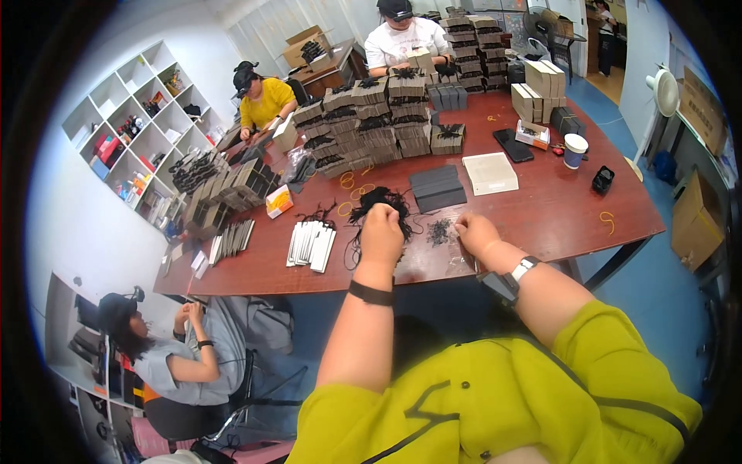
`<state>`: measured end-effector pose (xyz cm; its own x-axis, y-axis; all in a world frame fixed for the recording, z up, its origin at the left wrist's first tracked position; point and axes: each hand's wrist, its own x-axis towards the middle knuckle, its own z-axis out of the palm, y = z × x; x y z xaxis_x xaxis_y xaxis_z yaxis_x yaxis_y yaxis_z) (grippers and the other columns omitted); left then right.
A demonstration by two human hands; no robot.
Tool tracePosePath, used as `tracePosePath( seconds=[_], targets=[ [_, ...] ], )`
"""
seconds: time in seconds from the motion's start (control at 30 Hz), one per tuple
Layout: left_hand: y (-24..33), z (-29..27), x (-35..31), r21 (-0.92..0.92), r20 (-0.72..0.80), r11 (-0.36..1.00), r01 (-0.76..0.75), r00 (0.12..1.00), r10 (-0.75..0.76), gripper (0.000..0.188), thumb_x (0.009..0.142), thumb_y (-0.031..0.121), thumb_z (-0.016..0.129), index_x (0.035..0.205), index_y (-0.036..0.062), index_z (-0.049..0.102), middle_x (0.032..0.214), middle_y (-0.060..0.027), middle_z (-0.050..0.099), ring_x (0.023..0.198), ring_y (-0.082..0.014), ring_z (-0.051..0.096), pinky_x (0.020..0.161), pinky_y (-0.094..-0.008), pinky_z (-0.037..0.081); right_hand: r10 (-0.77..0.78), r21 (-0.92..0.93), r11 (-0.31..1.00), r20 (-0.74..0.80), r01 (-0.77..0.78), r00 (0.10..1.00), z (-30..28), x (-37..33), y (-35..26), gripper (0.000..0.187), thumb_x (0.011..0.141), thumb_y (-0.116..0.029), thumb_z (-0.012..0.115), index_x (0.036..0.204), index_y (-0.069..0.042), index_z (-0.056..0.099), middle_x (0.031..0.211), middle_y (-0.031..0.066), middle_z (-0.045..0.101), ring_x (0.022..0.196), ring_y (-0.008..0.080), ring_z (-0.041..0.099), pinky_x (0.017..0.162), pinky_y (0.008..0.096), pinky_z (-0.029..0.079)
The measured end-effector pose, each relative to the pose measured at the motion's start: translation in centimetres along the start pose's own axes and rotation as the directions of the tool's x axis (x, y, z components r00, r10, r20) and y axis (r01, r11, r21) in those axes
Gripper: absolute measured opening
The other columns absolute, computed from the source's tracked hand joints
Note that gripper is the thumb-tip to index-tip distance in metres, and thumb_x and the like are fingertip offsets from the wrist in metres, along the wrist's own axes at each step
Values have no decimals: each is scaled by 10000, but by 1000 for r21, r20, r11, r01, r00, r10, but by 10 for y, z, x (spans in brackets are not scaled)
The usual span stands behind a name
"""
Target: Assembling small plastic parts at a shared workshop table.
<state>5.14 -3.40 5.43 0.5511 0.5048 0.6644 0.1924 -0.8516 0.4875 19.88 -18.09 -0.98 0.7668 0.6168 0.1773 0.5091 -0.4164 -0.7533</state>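
Note:
My left hand is closed in front of a tangled heap of black cords near the table's front edge. Its curled fingers hide whatever they may hold. To the right, my right hand has its fingertips pinched together beside a small pile of tiny dark pieces. Anything between those fingertips is too small to name. A clear plastic bag lies by the right hand. Left of the cords is a fanned stack of white strips. Dark grey flat sheets lie beyond the hands.
Tall stacks of grey cards tied with black cords line the far side of the red-brown table. A cream-coloured pad, a phone, a paper cup and yellow rubber bands are on the right. Co-workers sit around the table.

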Motion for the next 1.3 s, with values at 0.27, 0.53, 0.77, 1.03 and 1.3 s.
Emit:
tracePosePath(
  seconds=[0.27,0.53,0.77,1.03,1.3],
  targets=[
    [19,-20,-26,-434,242,817,380,923,-301,97,806,35,651,892,-8,650,773,-5,628,678,-67,546,621,-212,447,150,747,571,314,-341,938,-19,-22,-9,105,833,-30,620,927,16,605,818,73,635,724,127,607,650,240,499],
    [59,-4,-55,-442,516,736,513,816,-260,156,828,131,634,821,-24,642,696,-5,596,635,-60,511,571,-211,402,91,893,362,252,-268,963,-17,-53,-32,108,827,17,611,923,11,562,854,86,631,779,147,619,738,247,513],
    [53,-3,-57,-409,463,753,515,828,-315,161,804,146,619,779,-13,636,650,-57,616,592,-97,546,562,-258,437,-10,816,578,-18,20,1000,-12,-65,-40,127,824,-5,636,848,-28,513,805,37,622,750,71,579,668,199,467],
    [61,-8,-56,-415,449,780,469,851,-273,138,800,114,633,766,-20,634,648,-7,576,591,-63,490,536,-224,392,-58,695,712,-85,101,995,-14,-71,-45,128,827,-40,646,877,-29,528,791,18,610,720,55,554,643,204,453],
    [63,-8,-57,-408,444,785,466,853,-275,150,799,134,615,754,-9,629,630,-51,601,574,-96,532,552,-255,432,-53,642,759,-107,110,993,-18,-74,-47,117,829,-51,644,867,-29,536,776,13,603,707,55,546,631,208,452]
  ],
)
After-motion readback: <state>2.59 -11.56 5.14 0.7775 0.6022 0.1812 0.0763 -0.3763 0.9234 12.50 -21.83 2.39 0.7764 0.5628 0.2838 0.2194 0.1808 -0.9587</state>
